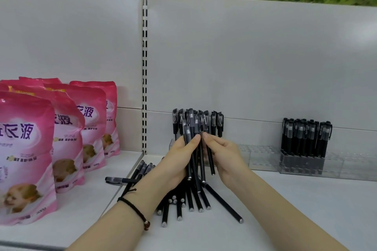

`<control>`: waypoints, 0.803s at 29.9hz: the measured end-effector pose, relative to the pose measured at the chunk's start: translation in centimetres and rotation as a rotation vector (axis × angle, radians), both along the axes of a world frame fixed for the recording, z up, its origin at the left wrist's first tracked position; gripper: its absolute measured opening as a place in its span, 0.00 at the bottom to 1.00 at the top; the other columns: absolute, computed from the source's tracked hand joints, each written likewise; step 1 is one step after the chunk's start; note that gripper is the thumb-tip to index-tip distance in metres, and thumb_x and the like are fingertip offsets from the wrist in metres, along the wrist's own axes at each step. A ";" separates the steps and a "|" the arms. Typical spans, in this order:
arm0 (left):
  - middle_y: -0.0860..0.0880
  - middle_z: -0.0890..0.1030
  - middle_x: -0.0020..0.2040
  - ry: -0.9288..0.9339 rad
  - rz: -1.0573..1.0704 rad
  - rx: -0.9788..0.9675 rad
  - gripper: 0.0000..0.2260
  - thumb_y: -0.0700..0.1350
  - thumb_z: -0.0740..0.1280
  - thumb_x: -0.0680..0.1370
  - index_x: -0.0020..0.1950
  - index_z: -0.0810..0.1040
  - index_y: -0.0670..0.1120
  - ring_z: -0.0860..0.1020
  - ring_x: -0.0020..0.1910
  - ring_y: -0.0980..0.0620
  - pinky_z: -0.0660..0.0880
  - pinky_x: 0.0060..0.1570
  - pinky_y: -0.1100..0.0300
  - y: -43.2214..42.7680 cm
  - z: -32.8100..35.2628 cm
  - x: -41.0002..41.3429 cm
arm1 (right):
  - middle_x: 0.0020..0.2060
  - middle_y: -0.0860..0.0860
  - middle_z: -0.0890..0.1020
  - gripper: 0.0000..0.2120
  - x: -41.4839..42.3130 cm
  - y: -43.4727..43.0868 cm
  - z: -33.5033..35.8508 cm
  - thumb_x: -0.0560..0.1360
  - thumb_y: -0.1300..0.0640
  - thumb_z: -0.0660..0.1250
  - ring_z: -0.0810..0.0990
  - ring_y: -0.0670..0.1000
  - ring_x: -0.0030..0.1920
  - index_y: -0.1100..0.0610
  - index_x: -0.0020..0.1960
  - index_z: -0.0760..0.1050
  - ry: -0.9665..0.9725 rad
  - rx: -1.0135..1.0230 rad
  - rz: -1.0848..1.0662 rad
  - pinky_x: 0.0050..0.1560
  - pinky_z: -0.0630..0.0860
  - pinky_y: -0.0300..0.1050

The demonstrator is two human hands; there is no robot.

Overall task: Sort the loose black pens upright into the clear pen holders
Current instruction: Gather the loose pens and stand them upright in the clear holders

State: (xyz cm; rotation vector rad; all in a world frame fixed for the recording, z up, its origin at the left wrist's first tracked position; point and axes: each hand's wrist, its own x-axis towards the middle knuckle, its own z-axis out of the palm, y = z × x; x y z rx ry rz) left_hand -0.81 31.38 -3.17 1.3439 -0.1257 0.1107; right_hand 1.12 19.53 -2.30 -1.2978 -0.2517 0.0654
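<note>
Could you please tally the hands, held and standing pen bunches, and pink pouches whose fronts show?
Hands: 2
Held pen bunch: 1
Standing pen bunches: 2
Pink pouches, fronts showing: 4
Total: 9

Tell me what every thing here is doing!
Left hand: grips a bunch of black plastic pens.
Right hand: pinches one pen in that bunch.
Loose black pens on the white shelf: lying flat.
Clear plastic pen holder, right: pens standing upright.
Pink pouches: standing.

A black braided cord bracelet (132,207) (with what seem small reddish-brown beads (147,225)) circles the wrist of the left hand (178,161).
</note>
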 end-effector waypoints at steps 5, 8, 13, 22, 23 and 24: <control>0.44 0.84 0.47 -0.027 -0.040 -0.076 0.12 0.47 0.61 0.82 0.59 0.76 0.41 0.83 0.43 0.48 0.80 0.42 0.56 0.1 0.2 -0.1 | 0.33 0.47 0.82 0.10 -0.2 0.6 -0.1 0.79 0.53 0.65 0.78 0.43 0.30 0.55 0.56 0.81 -0.032 -0.139 0.055 0.37 0.76 0.38; 0.47 0.82 0.35 0.003 -0.028 -0.107 0.08 0.46 0.63 0.81 0.54 0.77 0.43 0.80 0.33 0.52 0.78 0.34 0.59 0.4 0.4 -0.1 | 0.31 0.49 0.77 0.11 0.1 0.3 0.2 0.79 0.52 0.65 0.74 0.46 0.32 0.56 0.56 0.80 -0.015 -0.148 0.100 0.37 0.76 0.39; 0.47 0.78 0.34 -0.014 0.060 -0.105 0.07 0.45 0.66 0.79 0.52 0.77 0.42 0.75 0.30 0.53 0.74 0.31 0.61 1.0 0.7 0.1 | 0.34 0.49 0.80 0.18 0.2 -0.7 1.3 0.77 0.41 0.64 0.74 0.46 0.32 0.56 0.44 0.79 -0.117 -0.567 0.042 0.29 0.66 0.38; 0.47 0.77 0.36 0.028 0.158 -0.395 0.07 0.42 0.62 0.81 0.52 0.74 0.38 0.77 0.29 0.55 0.75 0.27 0.62 2.3 1.2 0.4 | 0.32 0.48 0.79 0.21 -0.2 -1.7 0.5 0.68 0.43 0.75 0.74 0.44 0.29 0.61 0.47 0.82 -0.172 -1.356 0.160 0.30 0.69 0.36; 0.47 0.76 0.35 0.042 0.156 -0.416 0.07 0.42 0.63 0.81 0.50 0.74 0.38 0.75 0.27 0.55 0.74 0.25 0.63 2.3 1.2 0.3 | 0.32 0.48 0.79 0.21 -0.3 -1.7 0.7 0.68 0.44 0.75 0.73 0.45 0.29 0.62 0.48 0.82 -0.165 -1.367 0.162 0.29 0.68 0.36; 0.48 0.75 0.34 0.051 0.159 -0.433 0.07 0.42 0.63 0.81 0.49 0.73 0.39 0.74 0.26 0.56 0.72 0.24 0.64 2.3 1.2 0.3 | 0.33 0.49 0.79 0.20 -0.3 -1.8 0.9 0.68 0.45 0.75 0.73 0.47 0.30 0.62 0.48 0.82 -0.158 -1.377 0.172 0.27 0.67 0.36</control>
